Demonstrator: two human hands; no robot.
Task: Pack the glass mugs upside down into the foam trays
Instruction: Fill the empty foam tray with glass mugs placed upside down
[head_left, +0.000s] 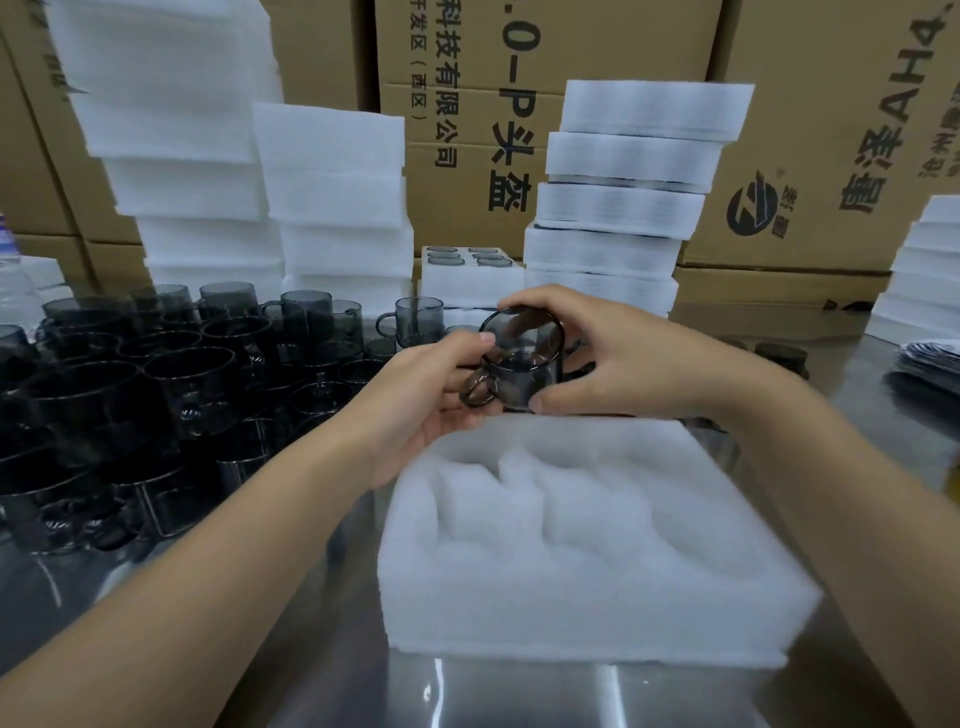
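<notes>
Cardboard boxes and foam stacks are lining the back of a steel table. Both hands are holding one smoky mug above the far edge of the empty tray. Left hand is curling under its handle, thumb on the rim; right hand is gripping the body, fingers wrapped round. More mugs are crowding the left.

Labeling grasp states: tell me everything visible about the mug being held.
The mug is smoky grey see-through glass, a short cylinder with a loop handle at lower left. It looks empty, mouth tipped up toward the camera, not yet upside down. Held over the foam tray, near its far edge: left hand at rim and handle, right hand wrapped round the other side.
</notes>
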